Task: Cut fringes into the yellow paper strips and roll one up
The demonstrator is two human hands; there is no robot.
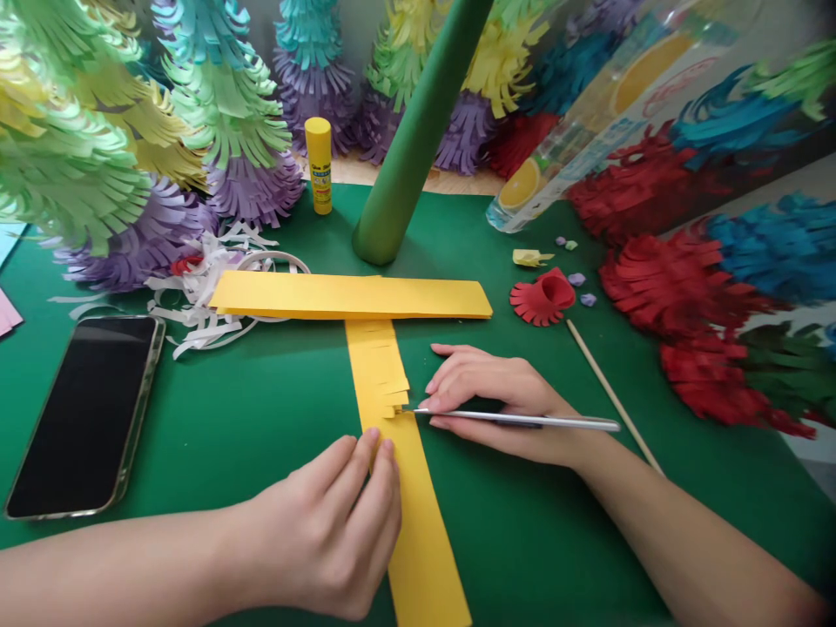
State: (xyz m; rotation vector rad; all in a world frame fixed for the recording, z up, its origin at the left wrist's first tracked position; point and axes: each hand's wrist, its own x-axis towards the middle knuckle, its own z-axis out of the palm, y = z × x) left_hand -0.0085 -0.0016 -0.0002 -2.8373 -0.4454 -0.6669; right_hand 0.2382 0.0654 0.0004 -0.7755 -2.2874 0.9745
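Observation:
A long yellow paper strip (421,531) runs from the near edge up the green surface, with fringe cuts along its upper right side. My left hand (340,522) is closed, its thumb and fingertips pinching this strip just below the fringe. Between the fingers of my right hand (502,396) is a slim silver tool (555,421); its thin tip touches the lowest fringe tabs. The tool's exact kind cannot be made out. Across the top of the strip lies a second yellow piece, a folded paper band (353,298).
A phone (82,418) lies at left beside white paper shreds (209,296). Behind stand a glue stick (320,165), a green paper cone (418,139), a clear bottle (555,157) and fringed paper trees (228,96). A red paper curl (543,298) and wooden stick (614,396) lie at right.

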